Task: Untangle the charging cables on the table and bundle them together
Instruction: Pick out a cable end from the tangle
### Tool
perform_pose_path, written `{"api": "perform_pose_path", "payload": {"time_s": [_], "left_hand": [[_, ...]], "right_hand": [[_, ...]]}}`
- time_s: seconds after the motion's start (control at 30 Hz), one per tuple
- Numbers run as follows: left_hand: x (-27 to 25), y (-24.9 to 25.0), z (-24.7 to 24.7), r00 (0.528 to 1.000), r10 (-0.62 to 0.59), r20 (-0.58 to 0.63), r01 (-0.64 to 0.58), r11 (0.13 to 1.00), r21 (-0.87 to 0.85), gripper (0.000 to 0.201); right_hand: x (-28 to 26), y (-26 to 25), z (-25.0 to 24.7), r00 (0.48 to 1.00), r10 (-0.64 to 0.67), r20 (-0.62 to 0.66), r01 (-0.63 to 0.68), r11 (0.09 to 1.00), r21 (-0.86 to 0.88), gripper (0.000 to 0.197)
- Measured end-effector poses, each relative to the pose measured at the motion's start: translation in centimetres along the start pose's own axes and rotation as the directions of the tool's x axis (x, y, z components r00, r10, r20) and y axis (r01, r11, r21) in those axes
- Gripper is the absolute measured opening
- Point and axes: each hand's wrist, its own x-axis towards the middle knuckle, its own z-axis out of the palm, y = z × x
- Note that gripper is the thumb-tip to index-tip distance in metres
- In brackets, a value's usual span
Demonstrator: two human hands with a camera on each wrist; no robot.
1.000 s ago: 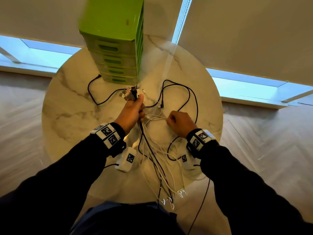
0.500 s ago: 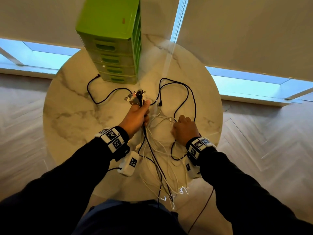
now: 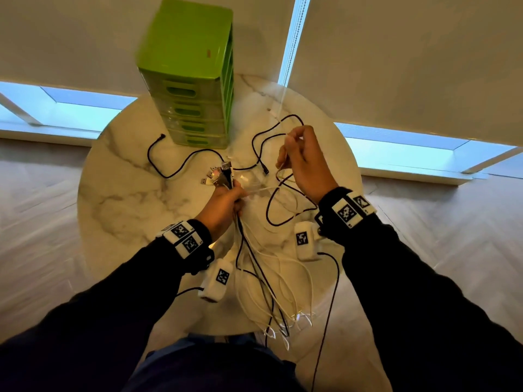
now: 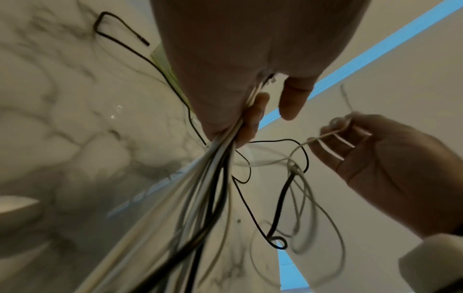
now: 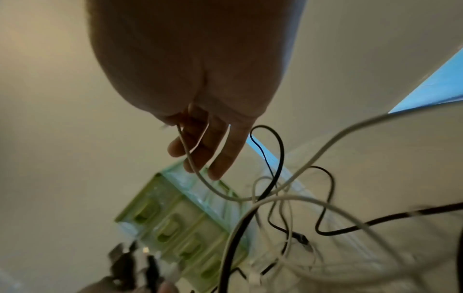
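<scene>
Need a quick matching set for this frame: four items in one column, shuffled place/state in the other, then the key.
Things:
1. left hand
2. right hand
3. green drawer unit
4. loose black cable

States:
A. stands upright at the table's far side
B. raised, pinching one thin white cable
C. lies on the marble table, one end near the drawers
D. grips a bunch of cables just below their plugs

Pairs: 1-D, 2-B, 3-A, 4-C
</scene>
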Motion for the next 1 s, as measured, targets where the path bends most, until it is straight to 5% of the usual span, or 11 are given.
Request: {"api": "perform_pose_path", "payload": {"time_s": [0.13,0.37,0.63,0.87,1.0], "left_hand": [[-1.3,1.3,0.1,0.997,0.004,0.072,0.013,0.974,-0.224,0.021],[-2.9,1.4,-0.4,0.983,0.102,0.155,-0.093,0.993,-0.068,0.057],[-3.5,1.1,-1.3,0.979,0.202,-0.023,-0.19,0.951,0.245,0.059],[-2.6,3.9,-2.4,0.961,0.246,-0.124,-0.237,0.968,0.078,0.048],[-2.9,6.1,-4.1,0.945,0.293,-0.143,-0.306,0.949,-0.08,0.048]], "right_hand": [[-3.0,-1.8,3.0,0.981,-0.079,0.179,0.101,0.988,-0.117,0.009],[-7.1,-1.2,7.4,0.978,0.054,0.203,-0.023,0.989,-0.149,0.009],[-8.1,-0.3,8.3,0.969,0.028,0.247,0.043,0.96,-0.277,0.009],[-8.9,5.6,6.0,0.881,0.158,0.445,0.114,0.844,-0.525,0.025],[-9.2,7.3,3.8,0.822,0.302,0.482,0.037,0.817,-0.576,0.031]]}}
